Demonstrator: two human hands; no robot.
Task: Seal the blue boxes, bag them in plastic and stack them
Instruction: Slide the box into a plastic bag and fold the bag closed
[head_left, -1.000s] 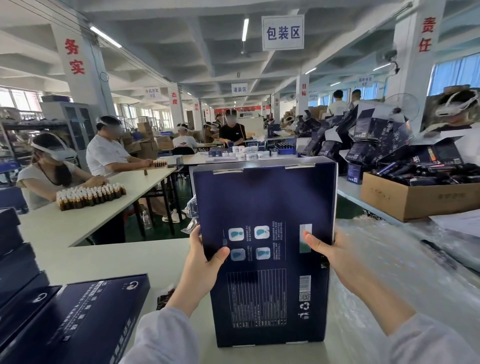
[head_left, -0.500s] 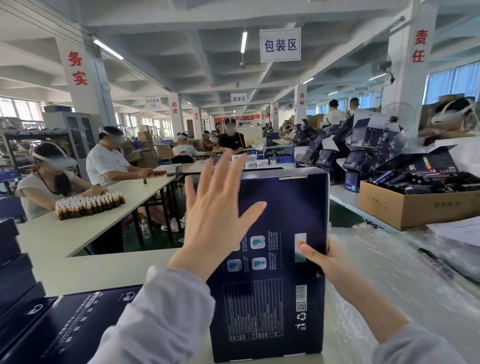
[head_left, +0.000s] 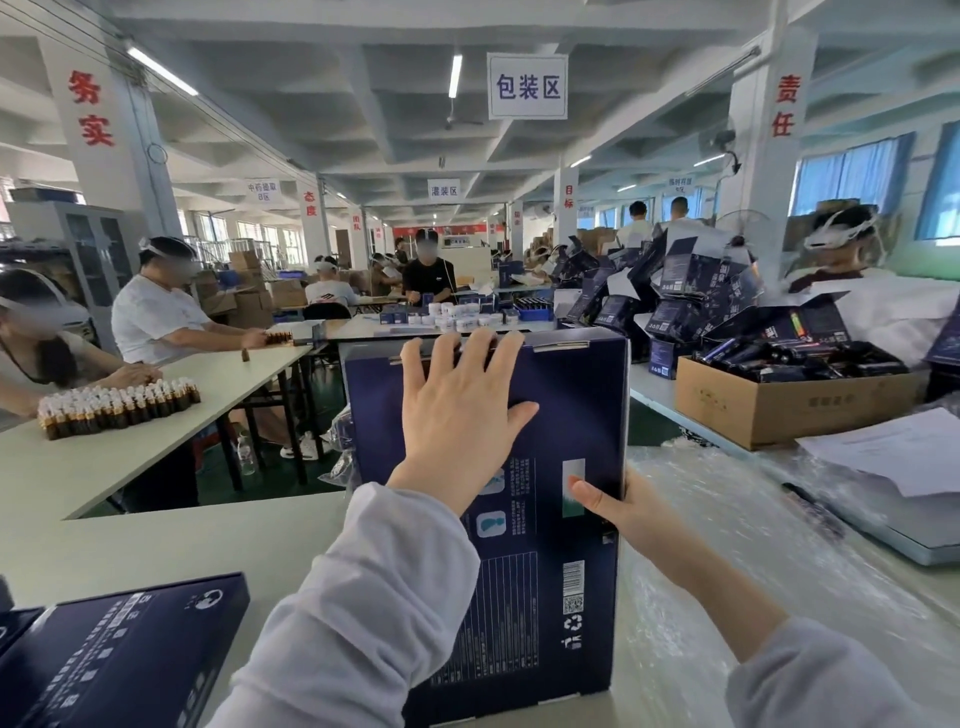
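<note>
A tall dark blue box (head_left: 550, 519) stands upright on the white table (head_left: 156, 545) in front of me, its printed back facing me. My left hand (head_left: 457, 410) lies flat on the box's upper face, fingers spread and fingertips at the top edge. My right hand (head_left: 618, 504) grips the box's right side, thumb on the front. Another blue box (head_left: 119, 654) lies flat at the lower left. Clear plastic wrap (head_left: 727, 571) covers the table to the right of the box.
A cardboard carton (head_left: 795, 410) full of dark items sits at the right, with loose papers (head_left: 893, 452) and a pen (head_left: 810, 509) beside it. Rows of small brown bottles (head_left: 114, 405) stand on the left table, where seated people work. More blue boxes are piled behind.
My left hand let go of the box's left edge, rose in the air, then came down flat on the box's upper face. My right hand kept its hold on the right side.
</note>
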